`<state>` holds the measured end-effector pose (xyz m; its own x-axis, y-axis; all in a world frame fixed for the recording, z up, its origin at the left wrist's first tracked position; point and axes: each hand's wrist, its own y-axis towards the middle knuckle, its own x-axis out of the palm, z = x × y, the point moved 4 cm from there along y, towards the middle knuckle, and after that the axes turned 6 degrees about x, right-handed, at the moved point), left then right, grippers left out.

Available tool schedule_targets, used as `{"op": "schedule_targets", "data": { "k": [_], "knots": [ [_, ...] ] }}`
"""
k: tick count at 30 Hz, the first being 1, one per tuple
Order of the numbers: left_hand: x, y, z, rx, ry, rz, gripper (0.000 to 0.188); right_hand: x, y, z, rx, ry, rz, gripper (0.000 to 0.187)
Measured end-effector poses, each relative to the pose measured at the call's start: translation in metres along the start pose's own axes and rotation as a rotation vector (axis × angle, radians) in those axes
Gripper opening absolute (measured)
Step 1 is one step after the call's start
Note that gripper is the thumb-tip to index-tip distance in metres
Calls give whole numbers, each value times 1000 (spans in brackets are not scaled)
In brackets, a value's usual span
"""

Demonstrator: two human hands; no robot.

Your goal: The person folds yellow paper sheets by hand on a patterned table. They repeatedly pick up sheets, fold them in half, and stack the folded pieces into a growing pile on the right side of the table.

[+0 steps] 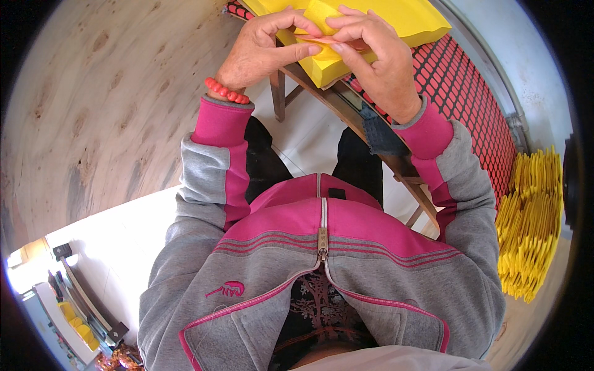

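Both hands are raised at the top of the view, fingertips close together. Between the thumb and fingers of my left hand (257, 49) is a small folded piece of yellow paper (320, 12) with a pinkish-orange strip showing at its fold. My right hand (387, 62) pinches the same paper from the other side with thumb and fingers. Directly beneath them lies a thick stack of yellow paper (414, 18), its near corner jutting over the edge of a bench. The fingers hide part of the folded piece.
A wooden bench (346, 111) with a red-and-black mesh cover (461, 93) runs along the right. Folded yellow papers (529, 229) are piled by the right wall. A large plywood board (105, 111) fills the left. Dark cloth (380, 130) hangs at the bench edge.
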<state>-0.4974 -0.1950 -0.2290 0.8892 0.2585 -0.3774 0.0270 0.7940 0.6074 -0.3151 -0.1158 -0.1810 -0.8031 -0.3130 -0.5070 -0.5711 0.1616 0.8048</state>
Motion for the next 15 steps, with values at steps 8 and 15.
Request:
{"op": "schedule_targets", "data": {
  "k": [8,15],
  "knots": [
    [3,-2,-8,-41,-87,28,14,-1,0,-1,0,8,-2,12],
    [0,-3,-19,-47,-165,160,12,-28,-1,-30,175,95,-18,18]
  ]
}}
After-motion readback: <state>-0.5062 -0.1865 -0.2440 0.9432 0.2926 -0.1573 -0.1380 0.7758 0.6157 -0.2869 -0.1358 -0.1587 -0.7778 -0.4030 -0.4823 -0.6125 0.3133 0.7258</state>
